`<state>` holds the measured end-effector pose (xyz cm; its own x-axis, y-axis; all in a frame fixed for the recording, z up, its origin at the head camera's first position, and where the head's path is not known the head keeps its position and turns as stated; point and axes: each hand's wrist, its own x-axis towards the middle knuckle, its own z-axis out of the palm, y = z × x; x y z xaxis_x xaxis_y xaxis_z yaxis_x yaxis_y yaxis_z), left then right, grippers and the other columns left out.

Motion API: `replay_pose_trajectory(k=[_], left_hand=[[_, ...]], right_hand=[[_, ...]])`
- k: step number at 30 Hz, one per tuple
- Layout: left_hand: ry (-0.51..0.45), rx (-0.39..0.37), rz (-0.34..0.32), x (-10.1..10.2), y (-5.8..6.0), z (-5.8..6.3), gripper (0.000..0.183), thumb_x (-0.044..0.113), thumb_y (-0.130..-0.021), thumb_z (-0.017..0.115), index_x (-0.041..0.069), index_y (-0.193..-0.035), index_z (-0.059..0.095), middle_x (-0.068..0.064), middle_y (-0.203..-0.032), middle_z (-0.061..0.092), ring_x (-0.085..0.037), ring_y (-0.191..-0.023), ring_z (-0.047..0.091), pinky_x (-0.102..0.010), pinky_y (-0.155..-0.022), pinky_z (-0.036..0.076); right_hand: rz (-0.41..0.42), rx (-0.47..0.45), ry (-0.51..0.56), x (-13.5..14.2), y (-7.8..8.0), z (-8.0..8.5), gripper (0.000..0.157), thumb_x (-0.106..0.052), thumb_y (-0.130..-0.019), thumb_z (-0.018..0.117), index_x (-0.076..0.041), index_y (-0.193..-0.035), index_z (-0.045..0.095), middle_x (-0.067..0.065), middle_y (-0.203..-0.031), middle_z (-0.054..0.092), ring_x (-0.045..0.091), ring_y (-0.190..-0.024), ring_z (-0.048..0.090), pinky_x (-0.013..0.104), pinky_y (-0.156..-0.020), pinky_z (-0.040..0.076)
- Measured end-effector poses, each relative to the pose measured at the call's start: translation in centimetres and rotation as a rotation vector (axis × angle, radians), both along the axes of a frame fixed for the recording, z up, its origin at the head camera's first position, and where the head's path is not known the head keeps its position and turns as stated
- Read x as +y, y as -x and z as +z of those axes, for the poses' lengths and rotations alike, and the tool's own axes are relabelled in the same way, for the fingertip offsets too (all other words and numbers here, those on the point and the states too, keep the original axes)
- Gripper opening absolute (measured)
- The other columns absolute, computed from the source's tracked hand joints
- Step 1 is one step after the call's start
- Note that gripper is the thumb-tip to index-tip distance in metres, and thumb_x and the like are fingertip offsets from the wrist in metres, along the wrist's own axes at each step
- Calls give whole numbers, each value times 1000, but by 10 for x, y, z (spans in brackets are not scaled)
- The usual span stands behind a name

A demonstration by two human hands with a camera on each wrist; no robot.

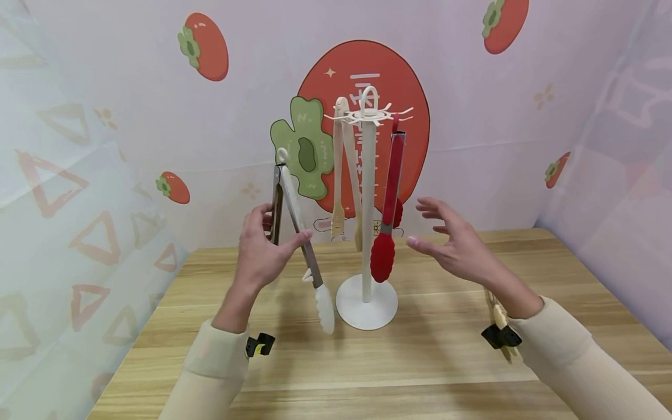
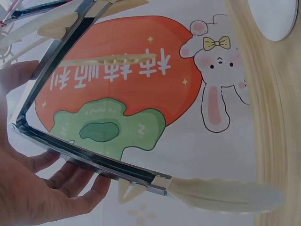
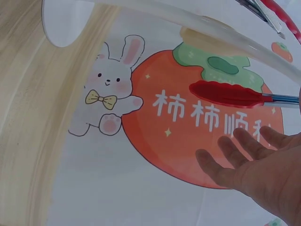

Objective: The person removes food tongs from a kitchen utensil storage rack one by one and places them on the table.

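Steel and white on the tongs [image 1: 311, 259], held by the left hand [image 1: 265, 248] just left of the stand [image 1: 369, 216], hinge up, arms spread wide. Grasping there with curled fingers on one arm and the thumb against the other. Cannot tell about contact between the lower white tip, close to the round base [image 1: 380, 315], and the surface [image 1: 430, 350]. Next outward, beige tongs [image 1: 338, 175] hanging at the left of the stand, red tongs [image 1: 385, 256] at the right. Near the red pair but apart from it, the right hand [image 1: 451, 242], fingers released and holding nothing. Farther out, partly hidden by the right wrist, a tan utensil [image 1: 492, 303] on the surface, probably more tongs. Seemingly about halfway: two pairs hung, the white pair not yet on the stand, the tan utensil also off it. Behind everything, pale cloth [image 1: 236, 116] with persimmon prints.
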<state>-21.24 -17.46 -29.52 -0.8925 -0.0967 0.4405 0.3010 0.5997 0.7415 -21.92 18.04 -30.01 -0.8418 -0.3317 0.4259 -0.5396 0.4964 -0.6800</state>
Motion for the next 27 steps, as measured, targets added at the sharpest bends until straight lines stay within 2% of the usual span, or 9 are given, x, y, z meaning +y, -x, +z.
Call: replay_pose_trajectory(k=[15, 27], left_hand=[[48, -134, 93, -7, -2, -4, 95, 57, -76, 83, 6, -145, 42, -17, -125, 47, -33, -113, 48, -52, -93, 45], [157, -254, 125, -17, -5, -8, 95, 59, -79, 78, 5, -147, 40, -21, -129, 46, -39, -115, 51, -55, -96, 45]], right_hand=[[36, -24, 39, -9, 1, 9, 75, -19, -95, 74, -9, -156, 32, 17, -152, 42, 38, -136, 42, 62, -108, 37], [39, -39, 53, -11, 3, 12, 77, -20, -94, 74, -10, -157, 31, 16, -152, 42, 37, -138, 40, 61, -109, 36]])
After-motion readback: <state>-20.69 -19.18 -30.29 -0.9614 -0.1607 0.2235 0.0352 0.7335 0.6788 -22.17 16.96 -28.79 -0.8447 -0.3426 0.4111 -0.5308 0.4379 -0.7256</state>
